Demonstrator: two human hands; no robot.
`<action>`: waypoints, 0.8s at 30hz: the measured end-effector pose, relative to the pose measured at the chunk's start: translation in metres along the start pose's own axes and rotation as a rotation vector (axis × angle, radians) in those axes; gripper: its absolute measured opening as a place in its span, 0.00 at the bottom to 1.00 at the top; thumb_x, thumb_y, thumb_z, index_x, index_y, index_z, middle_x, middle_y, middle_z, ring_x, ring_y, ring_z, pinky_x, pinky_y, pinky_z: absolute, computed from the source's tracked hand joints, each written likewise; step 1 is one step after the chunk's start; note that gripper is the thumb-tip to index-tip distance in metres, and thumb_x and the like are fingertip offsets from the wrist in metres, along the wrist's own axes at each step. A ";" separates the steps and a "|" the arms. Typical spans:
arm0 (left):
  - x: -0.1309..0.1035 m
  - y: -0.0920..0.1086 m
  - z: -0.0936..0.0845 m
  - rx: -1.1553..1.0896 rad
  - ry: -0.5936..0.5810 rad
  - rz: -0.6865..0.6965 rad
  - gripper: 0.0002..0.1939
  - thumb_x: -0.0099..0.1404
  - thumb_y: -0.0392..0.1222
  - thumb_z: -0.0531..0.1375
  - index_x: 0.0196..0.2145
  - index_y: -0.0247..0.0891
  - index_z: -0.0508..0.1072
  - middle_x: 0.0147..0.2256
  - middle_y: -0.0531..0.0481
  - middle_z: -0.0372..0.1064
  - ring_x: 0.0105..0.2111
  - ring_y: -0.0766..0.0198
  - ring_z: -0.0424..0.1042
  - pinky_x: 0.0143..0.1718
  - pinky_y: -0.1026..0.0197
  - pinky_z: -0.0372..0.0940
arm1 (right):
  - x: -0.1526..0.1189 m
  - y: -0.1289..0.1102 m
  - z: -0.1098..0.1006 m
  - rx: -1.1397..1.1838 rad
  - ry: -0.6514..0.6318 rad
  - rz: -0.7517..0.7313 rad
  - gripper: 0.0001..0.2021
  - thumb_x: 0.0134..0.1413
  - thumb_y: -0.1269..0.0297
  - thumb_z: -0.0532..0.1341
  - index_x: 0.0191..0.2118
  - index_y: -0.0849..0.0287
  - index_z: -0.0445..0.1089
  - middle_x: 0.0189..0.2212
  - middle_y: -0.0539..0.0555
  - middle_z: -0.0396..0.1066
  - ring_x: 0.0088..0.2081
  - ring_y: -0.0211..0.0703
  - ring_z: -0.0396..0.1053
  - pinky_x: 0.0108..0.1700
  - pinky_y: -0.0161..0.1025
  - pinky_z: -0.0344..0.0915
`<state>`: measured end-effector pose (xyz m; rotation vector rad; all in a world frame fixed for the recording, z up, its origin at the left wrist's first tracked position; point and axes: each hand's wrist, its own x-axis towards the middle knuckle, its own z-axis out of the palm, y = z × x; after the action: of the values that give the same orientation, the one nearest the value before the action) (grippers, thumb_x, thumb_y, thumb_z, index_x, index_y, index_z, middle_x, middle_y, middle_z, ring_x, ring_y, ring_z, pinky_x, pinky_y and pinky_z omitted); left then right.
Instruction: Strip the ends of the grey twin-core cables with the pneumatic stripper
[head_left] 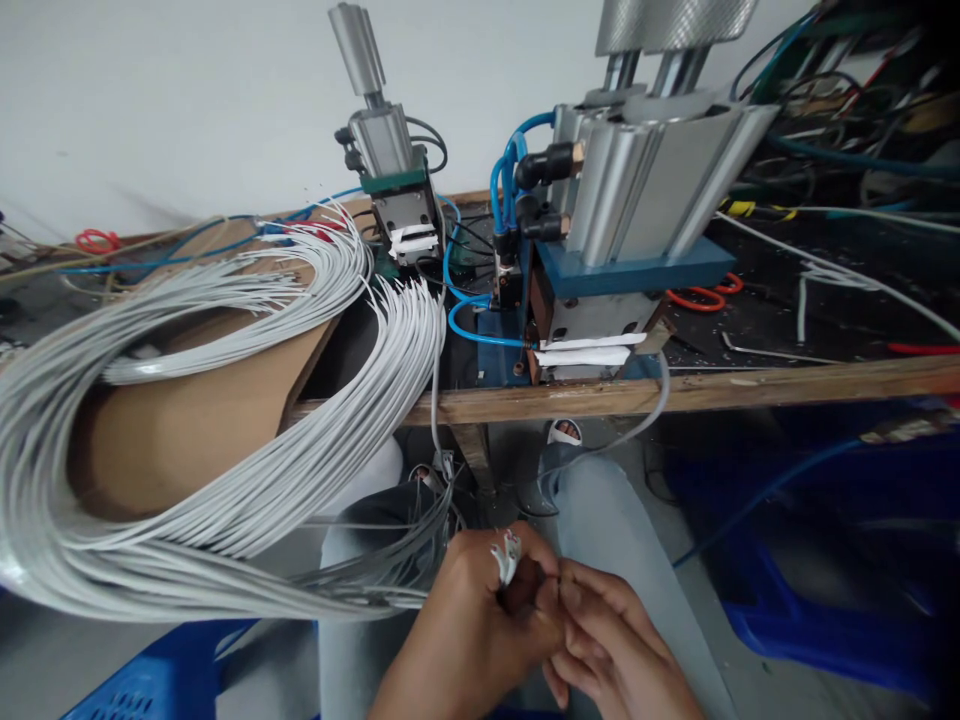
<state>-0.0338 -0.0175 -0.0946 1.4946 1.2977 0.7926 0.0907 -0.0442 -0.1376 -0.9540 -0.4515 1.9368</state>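
My left hand [472,615] is closed around a few white cables, whose stripped ends [507,558] poke out between thumb and forefinger. Against its fingertips, my right hand [611,635] is pinched shut; whatever lies between those fingers is hidden. Both hands are held low over the lap, in front of the bench. To the left, a large coil of white cables [300,500] hangs over the bench edge, and its loose strands trail toward my left hand.
On the bench, a pneumatic press [637,190] stands near the wooden edge [525,402], with a smaller press [386,150] behind it. Cardboard [202,410] lies under the coil. Blue air tubes [480,342] run between the machines. Blue plastic stools [161,680] flank the legs.
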 end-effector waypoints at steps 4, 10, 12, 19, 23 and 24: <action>0.003 -0.003 0.006 0.006 0.004 0.020 0.08 0.54 0.27 0.56 0.25 0.39 0.67 0.16 0.63 0.48 0.16 0.72 0.48 0.16 0.70 0.46 | -0.001 0.001 -0.001 0.020 0.095 -0.022 0.23 0.41 0.45 0.70 0.19 0.59 0.65 0.17 0.42 0.53 0.18 0.29 0.50 0.22 0.30 0.58; -0.004 -0.018 0.034 -0.405 0.185 -0.235 0.06 0.58 0.42 0.61 0.26 0.40 0.67 0.15 0.57 0.62 0.10 0.69 0.59 0.10 0.68 0.58 | 0.004 0.010 0.000 0.257 0.052 -0.015 0.23 0.39 0.47 0.71 0.20 0.57 0.61 0.15 0.39 0.45 0.17 0.28 0.43 0.18 0.28 0.55; -0.007 -0.019 0.037 -0.469 0.217 -0.271 0.08 0.58 0.43 0.62 0.25 0.39 0.68 0.15 0.54 0.66 0.10 0.67 0.63 0.10 0.68 0.60 | 0.005 0.011 0.001 0.302 0.019 -0.008 0.23 0.40 0.48 0.71 0.20 0.57 0.61 0.15 0.39 0.43 0.17 0.28 0.42 0.18 0.27 0.54; -0.006 -0.005 0.030 -0.635 0.154 -0.265 0.08 0.61 0.40 0.63 0.26 0.37 0.70 0.15 0.57 0.69 0.09 0.71 0.66 0.12 0.71 0.65 | 0.006 0.011 -0.002 0.214 0.020 -0.025 0.22 0.45 0.48 0.68 0.21 0.56 0.57 0.16 0.39 0.42 0.17 0.29 0.41 0.18 0.28 0.53; -0.005 -0.002 0.030 -0.603 0.158 -0.267 0.05 0.58 0.38 0.65 0.30 0.36 0.72 0.15 0.60 0.67 0.11 0.72 0.67 0.12 0.72 0.65 | 0.005 0.009 -0.004 0.168 0.077 -0.048 0.21 0.42 0.46 0.69 0.22 0.56 0.62 0.16 0.39 0.42 0.16 0.29 0.41 0.17 0.28 0.53; -0.004 -0.002 0.030 -0.590 0.156 -0.272 0.05 0.57 0.37 0.65 0.31 0.36 0.72 0.15 0.60 0.67 0.11 0.72 0.67 0.12 0.72 0.65 | 0.005 0.010 -0.004 0.171 0.083 -0.046 0.20 0.41 0.46 0.69 0.23 0.56 0.63 0.15 0.39 0.42 0.16 0.29 0.41 0.17 0.28 0.53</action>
<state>-0.0080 -0.0292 -0.1059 0.7847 1.2064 1.0142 0.0870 -0.0449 -0.1489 -0.9015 -0.2534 1.8548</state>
